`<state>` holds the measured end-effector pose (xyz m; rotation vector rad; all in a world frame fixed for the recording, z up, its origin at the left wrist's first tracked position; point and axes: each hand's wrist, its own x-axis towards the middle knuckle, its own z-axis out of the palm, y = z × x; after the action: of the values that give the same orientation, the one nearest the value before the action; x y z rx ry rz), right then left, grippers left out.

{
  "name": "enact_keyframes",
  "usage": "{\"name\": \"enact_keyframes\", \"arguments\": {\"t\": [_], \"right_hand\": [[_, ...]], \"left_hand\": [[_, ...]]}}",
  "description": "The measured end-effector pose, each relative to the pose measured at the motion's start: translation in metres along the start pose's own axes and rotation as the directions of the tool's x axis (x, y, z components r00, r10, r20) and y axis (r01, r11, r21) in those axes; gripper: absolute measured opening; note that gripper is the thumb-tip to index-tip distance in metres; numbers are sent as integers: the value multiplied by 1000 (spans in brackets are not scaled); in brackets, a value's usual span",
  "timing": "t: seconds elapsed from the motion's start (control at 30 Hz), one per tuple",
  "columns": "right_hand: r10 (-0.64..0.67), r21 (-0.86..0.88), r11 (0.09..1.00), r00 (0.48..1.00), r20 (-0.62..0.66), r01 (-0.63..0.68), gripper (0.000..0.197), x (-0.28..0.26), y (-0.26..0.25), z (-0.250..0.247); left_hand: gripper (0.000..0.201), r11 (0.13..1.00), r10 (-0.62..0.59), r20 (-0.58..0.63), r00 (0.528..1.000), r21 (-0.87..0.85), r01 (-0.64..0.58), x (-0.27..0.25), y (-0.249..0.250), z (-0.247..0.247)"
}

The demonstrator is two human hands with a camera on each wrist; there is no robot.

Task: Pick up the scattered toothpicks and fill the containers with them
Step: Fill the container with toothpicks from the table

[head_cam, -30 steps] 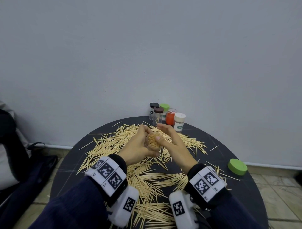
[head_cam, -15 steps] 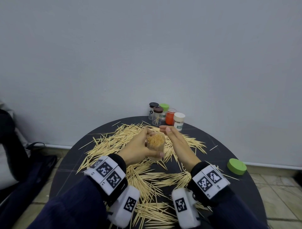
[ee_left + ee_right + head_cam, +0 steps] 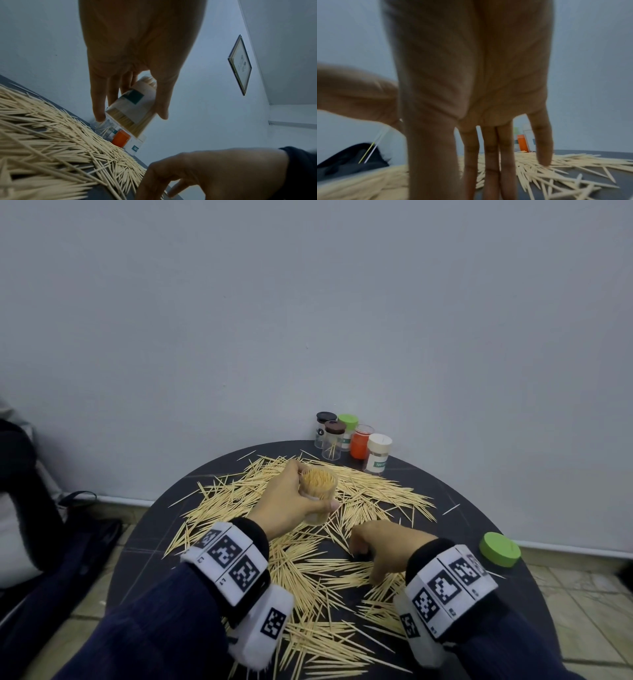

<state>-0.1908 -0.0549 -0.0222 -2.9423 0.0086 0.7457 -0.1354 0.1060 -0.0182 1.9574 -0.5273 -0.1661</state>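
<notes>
Pale toothpicks (image 3: 308, 570) lie scattered thickly over the round dark table (image 3: 144, 559). My left hand (image 3: 289, 501) grips a clear container (image 3: 318, 491) packed full of toothpicks, upright and lidless, just above the pile. The left wrist view shows that container (image 3: 135, 112) between thumb and fingers (image 3: 99, 102). My right hand (image 3: 378, 544) is low over the near-right pile, knuckles up. Seen from the right wrist, its fingers (image 3: 489, 155) point straight down and touch the toothpicks (image 3: 556, 170), holding nothing.
Several jars stand at the table's back edge against the wall: black-lidded (image 3: 325, 428), brown-lidded (image 3: 334, 440), green-lidded (image 3: 347, 426), orange (image 3: 361, 441), white-lidded (image 3: 377, 453). A loose green lid (image 3: 499, 549) lies at the right edge. A dark bag (image 3: 51, 525) sits on the floor at left.
My right hand left the top of the container and dropped toward me onto the toothpicks at the near right. The left hand still holds the full container in about the same place.
</notes>
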Motion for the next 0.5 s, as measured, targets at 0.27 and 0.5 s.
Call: {"name": "enact_keyframes", "arguments": {"t": [0.27, 0.5], "right_hand": [[-56, -26, 998, 998, 0, 56, 24, 4, -10, 0], [-103, -65, 993, 989, -108, 96, 20, 4, -5, 2]], "left_hand": [[58, 1000, -13, 25, 1000, 20, 13, 0, -1, 1], [57, 1000, -3, 54, 999, 30, 1, -3, 2, 0]]}}
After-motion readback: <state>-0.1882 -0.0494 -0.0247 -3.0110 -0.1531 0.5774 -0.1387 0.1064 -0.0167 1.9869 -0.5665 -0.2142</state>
